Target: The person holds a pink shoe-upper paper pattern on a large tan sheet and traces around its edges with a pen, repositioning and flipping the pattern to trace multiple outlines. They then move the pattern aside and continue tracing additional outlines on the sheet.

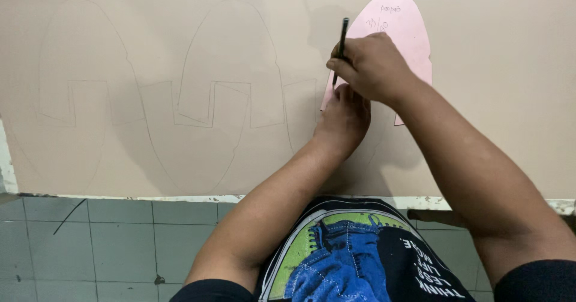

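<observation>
The right hand [373,66] is closed around a black pen [342,42], holding it nearly upright with its tip at the left edge of a pink paper pattern [403,32]. Just below it, the left hand [342,119] lies palm down, fingers flat, pressing on the pattern's lower left part. The pattern rests on a large beige sheet [510,68], toward its upper middle. To the left, two traced outlines [231,80] of the same shape show in pencil. Below the sheet's near edge lies a grey tiled floor [108,242].
</observation>
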